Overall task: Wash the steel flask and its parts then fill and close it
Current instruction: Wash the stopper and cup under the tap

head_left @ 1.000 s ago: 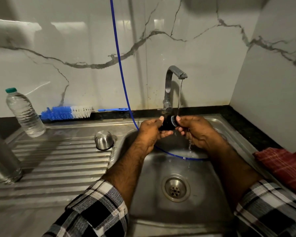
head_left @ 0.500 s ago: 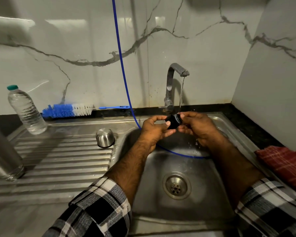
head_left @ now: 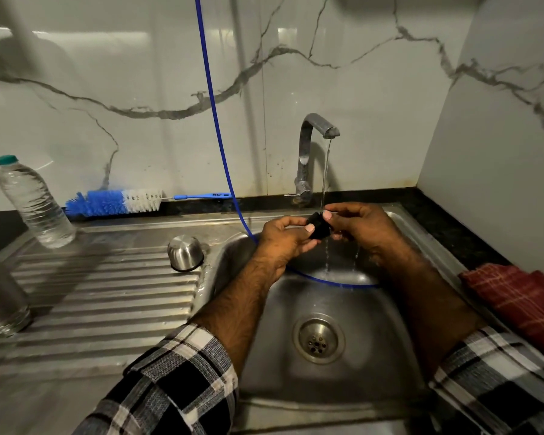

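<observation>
Both hands hold a small black flask stopper (head_left: 319, 228) under the running tap (head_left: 314, 133) above the sink basin (head_left: 390, 309). My left hand (head_left: 285, 238) grips its left end with thumb and fingers. My right hand (head_left: 358, 224) grips its right end, and water drips from beneath. The steel flask body (head_left: 0, 296) stands at the far left edge of the draining board. A steel cup lid (head_left: 185, 252) sits upside down by the basin's left rim.
A clear plastic water bottle (head_left: 35, 204) with a green cap leans at the back left. A blue and white bottle brush (head_left: 120, 202) lies along the wall. A blue hose (head_left: 214, 120) hangs down into the basin. A red cloth (head_left: 522, 302) lies at right.
The stopper has been turned between my fingers under the stream, and both hands have shifted slightly. Water keeps running.
</observation>
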The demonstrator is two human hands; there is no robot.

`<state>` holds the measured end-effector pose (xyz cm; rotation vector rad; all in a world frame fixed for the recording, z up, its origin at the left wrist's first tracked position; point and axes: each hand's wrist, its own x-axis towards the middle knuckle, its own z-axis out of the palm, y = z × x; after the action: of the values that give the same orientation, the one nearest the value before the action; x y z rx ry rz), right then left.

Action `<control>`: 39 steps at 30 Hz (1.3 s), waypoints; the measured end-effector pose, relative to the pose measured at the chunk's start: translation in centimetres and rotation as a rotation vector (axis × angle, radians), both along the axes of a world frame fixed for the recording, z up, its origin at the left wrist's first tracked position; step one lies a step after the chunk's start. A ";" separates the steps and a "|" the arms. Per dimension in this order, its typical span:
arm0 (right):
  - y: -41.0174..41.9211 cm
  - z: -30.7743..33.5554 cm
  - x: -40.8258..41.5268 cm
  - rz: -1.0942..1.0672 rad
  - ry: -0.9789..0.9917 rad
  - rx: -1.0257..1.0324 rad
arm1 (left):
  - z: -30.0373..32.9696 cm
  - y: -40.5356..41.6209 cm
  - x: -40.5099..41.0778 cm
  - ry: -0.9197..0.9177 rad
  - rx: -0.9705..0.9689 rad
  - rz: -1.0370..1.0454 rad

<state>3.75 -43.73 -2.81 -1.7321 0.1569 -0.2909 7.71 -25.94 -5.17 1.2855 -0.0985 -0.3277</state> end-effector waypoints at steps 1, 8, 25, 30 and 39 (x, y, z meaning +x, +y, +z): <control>0.1 0.0 0.1 -0.016 -0.014 -0.002 | 0.1 0.1 -0.1 -0.005 0.001 0.003; -0.2 0.0 0.1 -0.038 -0.021 -0.044 | -0.1 0.0 -0.1 0.024 -0.032 0.022; 0.2 0.7 -0.8 0.017 -0.042 -0.234 | 0.2 0.3 -0.1 -0.011 0.013 0.033; 0.1 0.2 -0.2 0.008 -0.031 -0.068 | 0.2 0.4 0.1 -0.084 0.053 0.110; 0.0 -0.3 -0.1 -0.016 0.046 0.068 | 0.4 0.3 -0.1 -0.059 0.021 0.071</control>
<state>3.68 -43.68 -3.10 -1.6715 0.2117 -0.2551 7.60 -25.61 -4.81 1.3161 -0.0993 -0.2308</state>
